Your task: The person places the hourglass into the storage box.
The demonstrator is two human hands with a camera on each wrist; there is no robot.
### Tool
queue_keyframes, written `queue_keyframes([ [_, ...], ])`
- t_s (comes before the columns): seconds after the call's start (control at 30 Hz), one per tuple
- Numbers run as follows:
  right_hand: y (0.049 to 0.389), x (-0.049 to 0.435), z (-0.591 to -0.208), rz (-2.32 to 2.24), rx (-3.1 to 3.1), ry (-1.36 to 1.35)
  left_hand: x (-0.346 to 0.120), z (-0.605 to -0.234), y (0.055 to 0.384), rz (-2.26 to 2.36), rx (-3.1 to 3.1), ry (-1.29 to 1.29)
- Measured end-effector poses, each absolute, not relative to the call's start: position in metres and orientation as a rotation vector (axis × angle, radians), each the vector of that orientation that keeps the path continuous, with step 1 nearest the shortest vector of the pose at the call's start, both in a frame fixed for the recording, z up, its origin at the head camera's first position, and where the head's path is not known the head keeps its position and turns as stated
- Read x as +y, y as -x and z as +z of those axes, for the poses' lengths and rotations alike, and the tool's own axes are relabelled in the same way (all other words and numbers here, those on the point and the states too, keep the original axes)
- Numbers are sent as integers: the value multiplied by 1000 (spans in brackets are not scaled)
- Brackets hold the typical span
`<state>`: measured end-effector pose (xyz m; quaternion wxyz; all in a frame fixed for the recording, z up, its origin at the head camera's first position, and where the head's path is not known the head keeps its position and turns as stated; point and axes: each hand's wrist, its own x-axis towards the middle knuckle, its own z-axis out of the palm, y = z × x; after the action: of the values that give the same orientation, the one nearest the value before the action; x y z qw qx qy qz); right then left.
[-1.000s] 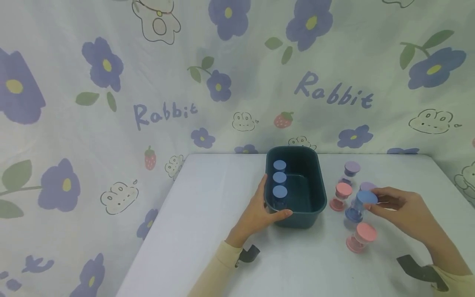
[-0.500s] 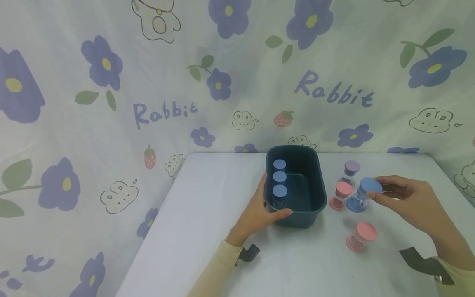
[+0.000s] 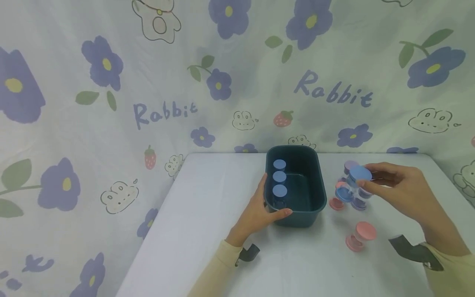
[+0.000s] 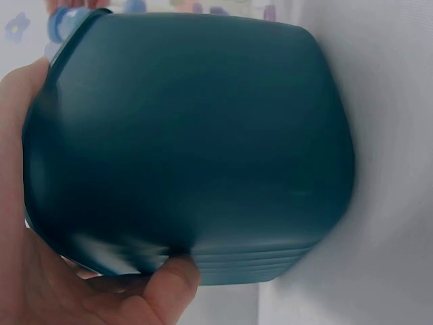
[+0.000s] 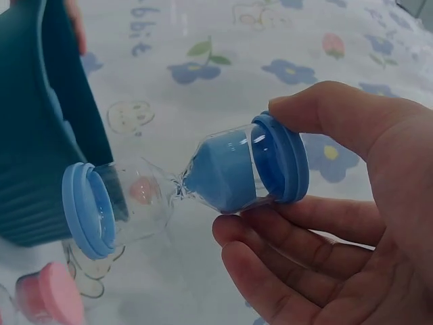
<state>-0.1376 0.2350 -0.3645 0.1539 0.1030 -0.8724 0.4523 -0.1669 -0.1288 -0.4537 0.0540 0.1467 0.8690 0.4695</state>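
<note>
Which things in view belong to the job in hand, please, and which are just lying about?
Apparently in the job:
blue hourglass, held
dark teal bin
three blue hourglasses in the bin

Apparently just nearby now:
two pink hourglasses
two purple hourglasses, partly hidden
patterned backdrop

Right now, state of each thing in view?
Left hand: grips bin
Right hand: holds one blue hourglass by a cap
That blue hourglass: tilted, off table
Bin: open-topped, upright on table
Three blue hourglasses: in bin, in a row
Two pink hourglasses: upright on table
Two purple hourglasses: upright, partly hidden
</note>
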Motion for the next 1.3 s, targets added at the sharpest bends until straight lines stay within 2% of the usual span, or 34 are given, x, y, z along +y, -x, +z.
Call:
queue_keyframes([
  [0.27, 142, 214, -350, 1311, -2527, -295, -129, -454, 168, 1429, 2639, -446],
  [1.3, 162, 140, -347, 1436, -2621, -456, -129, -455, 170, 1462, 2621, -499],
])
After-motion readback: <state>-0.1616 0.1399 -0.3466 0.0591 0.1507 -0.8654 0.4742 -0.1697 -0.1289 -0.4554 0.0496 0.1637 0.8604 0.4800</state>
